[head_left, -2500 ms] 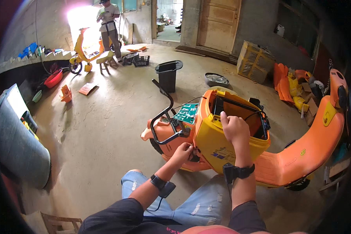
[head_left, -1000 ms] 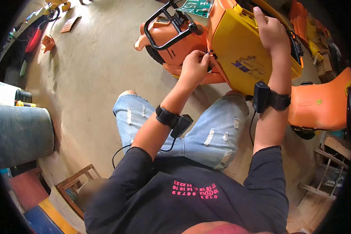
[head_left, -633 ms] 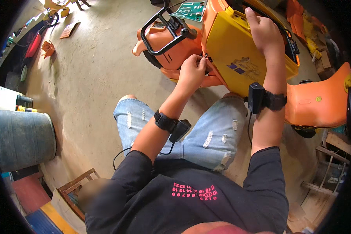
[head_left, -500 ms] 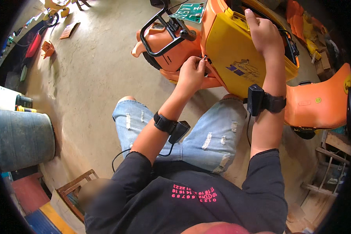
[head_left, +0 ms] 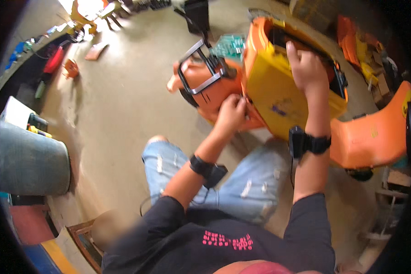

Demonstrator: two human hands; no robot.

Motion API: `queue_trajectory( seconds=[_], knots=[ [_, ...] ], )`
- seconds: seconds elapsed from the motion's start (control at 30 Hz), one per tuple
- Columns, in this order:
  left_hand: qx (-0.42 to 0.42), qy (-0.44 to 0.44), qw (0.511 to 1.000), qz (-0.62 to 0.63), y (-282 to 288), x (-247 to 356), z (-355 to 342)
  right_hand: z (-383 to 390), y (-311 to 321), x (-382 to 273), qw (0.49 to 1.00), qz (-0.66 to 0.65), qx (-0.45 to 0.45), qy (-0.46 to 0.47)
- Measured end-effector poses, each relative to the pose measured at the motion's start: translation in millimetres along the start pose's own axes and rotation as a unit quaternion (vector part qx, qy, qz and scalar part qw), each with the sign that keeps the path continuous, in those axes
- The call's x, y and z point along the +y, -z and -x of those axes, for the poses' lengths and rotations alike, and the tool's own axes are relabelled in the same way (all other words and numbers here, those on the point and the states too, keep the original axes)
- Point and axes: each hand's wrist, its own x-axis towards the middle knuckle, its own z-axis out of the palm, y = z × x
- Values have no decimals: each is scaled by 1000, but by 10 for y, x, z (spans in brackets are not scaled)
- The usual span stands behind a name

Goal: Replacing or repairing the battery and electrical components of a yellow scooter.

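Observation:
An orange scooter (head_left: 210, 77) with a yellow box (head_left: 276, 93) fills the upper middle. My left hand (head_left: 233, 112) is closed in a pinch at the seam between the orange body and the box; the small part at its fingertips is blurred. My right hand (head_left: 308, 68) grips the box's upper rim, thumb raised along it. A black tubular frame (head_left: 196, 89) and a green plate (head_left: 228, 45) sit left of the box. An orange seat section (head_left: 365, 141) is at the right. The picture is slightly blurred.
A large grey-blue barrel (head_left: 32, 162) stands at the left, above a wooden frame (head_left: 82, 242). A black bin (head_left: 197, 16), red tub (head_left: 55, 59) and yellow scooter (head_left: 82, 16) are farther back. Orange and yellow panels (head_left: 347, 36) lie at the far right.
The view has tilted up since half a second ago, bringing more of the back floor in and shifting the scooter lower in the picture. Both hands stay at the same places on the scooter.

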Motion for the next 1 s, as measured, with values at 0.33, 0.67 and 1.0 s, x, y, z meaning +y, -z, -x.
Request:
queue_trajectory(
  seconds=[0.33,0.67,1.0],
  knots=[
    [-25,-9,997,66,-50,-78,23,123,208,-139,1000,7,13,-3],
    [-17,-34,998,44,-70,-107,51,179,190,-119,1000,-5,14,-6],
    [-23,-3,996,91,-68,-52,-17,152,206,-146,1000,-8,14,-7]
  ],
)
